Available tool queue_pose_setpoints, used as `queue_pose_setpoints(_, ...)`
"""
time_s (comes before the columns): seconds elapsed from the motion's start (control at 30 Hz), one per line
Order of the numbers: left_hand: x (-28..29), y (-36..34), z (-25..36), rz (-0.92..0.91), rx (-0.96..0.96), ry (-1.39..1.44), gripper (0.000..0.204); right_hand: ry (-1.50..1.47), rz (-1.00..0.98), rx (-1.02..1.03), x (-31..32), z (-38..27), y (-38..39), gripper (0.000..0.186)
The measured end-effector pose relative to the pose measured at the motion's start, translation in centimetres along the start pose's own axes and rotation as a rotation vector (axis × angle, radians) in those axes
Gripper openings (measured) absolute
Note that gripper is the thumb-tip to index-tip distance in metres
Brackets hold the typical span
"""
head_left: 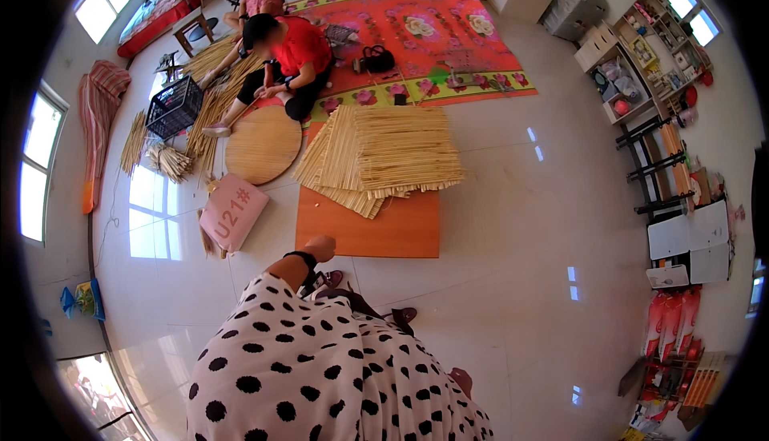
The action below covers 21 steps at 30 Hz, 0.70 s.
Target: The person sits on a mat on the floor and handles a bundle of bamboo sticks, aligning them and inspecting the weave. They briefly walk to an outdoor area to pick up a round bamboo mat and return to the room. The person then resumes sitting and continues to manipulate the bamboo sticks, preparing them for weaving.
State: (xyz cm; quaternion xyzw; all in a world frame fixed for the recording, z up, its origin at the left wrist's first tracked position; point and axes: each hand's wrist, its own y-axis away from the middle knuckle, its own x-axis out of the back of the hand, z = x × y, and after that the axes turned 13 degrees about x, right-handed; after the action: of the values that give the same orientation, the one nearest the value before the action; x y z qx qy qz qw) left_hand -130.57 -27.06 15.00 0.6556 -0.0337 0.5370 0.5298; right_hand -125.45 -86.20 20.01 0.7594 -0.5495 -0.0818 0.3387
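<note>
On the low orange table (368,229), several straw mats (408,140) lie stacked and fanned at slightly different angles, covering its far part and jutting past its right edge, while the near part is bare. Just short of the table's near left corner is the left hand (321,248), its fingers seemingly curled; whether it holds anything I cannot tell. The right hand (460,380) shows only partly beside the dotted clothing (320,361), its state unclear. Left of the table, what looks like a pink bag (234,213) lies near a round wooden board (263,144). Beyond, a person in red (300,56) sits at the edge of a flowered red rug (424,36), near loose straw (210,124) and a black crate (174,107).
</note>
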Motion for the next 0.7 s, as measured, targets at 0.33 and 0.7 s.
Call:
queue_pose_setpoints(0.33, -2.8, 6.2, 10.8, -0.219, 0.078, 0.054, 0.026, 0.477, -0.171, -0.055, 16.1, -0.1, -11.3, 0.016)
queue_pose_setpoints(0.7, -0.9, -5.6, 20.9, -0.129, 0.288, 0.282, 0.021, 0.088, -0.227, 0.114, 22.3, -8.7, -27.5, 0.018)
